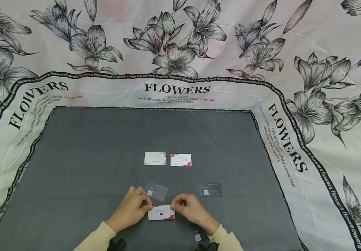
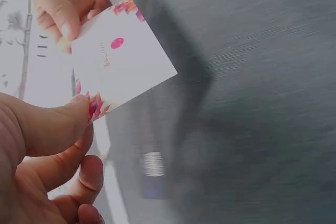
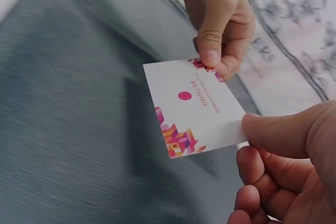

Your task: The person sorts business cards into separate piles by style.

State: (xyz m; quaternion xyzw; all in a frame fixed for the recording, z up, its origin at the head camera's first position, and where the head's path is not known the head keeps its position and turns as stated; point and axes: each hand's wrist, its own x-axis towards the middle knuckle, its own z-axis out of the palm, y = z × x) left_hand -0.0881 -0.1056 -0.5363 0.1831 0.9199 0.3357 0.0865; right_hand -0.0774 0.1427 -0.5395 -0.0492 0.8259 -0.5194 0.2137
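A white business card (image 1: 161,212) with a pink dot and coloured corner prints is held just above the grey cloth (image 1: 89,157) near its front edge. My left hand (image 1: 148,208) pinches its left end between thumb and fingers. My right hand (image 1: 174,205) pinches the right end. In the left wrist view the card (image 2: 123,59) spans between my left thumb (image 2: 58,127) and the right hand (image 2: 68,27). In the right wrist view the card (image 3: 194,108) shows its printed face, with my right thumb (image 3: 278,132) on one end and the left hand (image 3: 212,56) on the other.
Further back on the cloth lie a pale card (image 1: 155,158) and a white card with red flowers (image 1: 181,160). A translucent dark card (image 1: 157,190) lies just behind my hands, a dark card (image 1: 210,189) to the right, another dark card (image 1: 198,235) by my right wrist. Flower-printed fabric (image 1: 309,87) surrounds the cloth.
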